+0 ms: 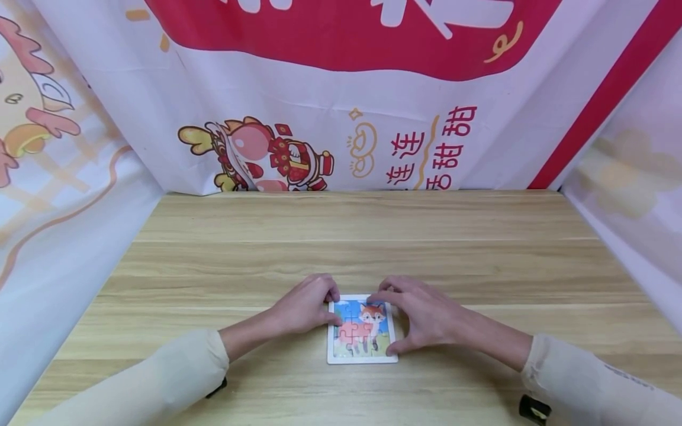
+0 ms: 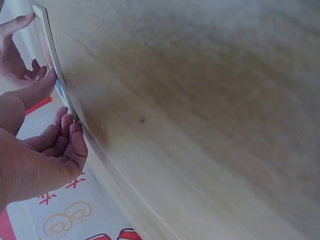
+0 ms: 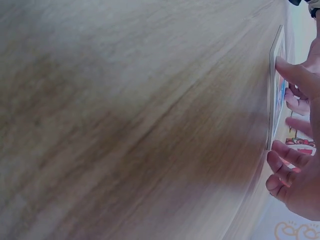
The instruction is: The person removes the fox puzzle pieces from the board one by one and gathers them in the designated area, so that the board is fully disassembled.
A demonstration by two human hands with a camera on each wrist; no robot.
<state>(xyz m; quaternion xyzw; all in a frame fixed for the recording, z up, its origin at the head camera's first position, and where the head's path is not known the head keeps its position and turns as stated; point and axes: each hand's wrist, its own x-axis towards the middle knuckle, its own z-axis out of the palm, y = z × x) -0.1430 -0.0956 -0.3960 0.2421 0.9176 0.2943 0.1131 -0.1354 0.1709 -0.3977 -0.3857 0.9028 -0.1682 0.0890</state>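
Observation:
A small square jigsaw puzzle [image 1: 362, 329] with a white frame lies flat on the wooden table, showing a fox against blue and green. Its pieces look fitted together. At its upper left side, my left hand [image 1: 309, 303] holds the puzzle, thumb over the left edge and fingers curled by the corner. My right hand [image 1: 426, 310] spans the right side, thumb at the lower right corner and index finger reaching over the top edge. Seen edge-on, the puzzle [image 2: 57, 65] lies under the left thumb in the left wrist view. The right thumb touches its frame [image 3: 272, 95] in the right wrist view.
The wood-grain table [image 1: 362, 254] spreads around the puzzle. A white and red printed cloth [image 1: 298, 83] hangs along the back edge, with more printed cloth on the left and right sides. Both forearms wear light sleeves [image 1: 181, 367] and come in from the front.

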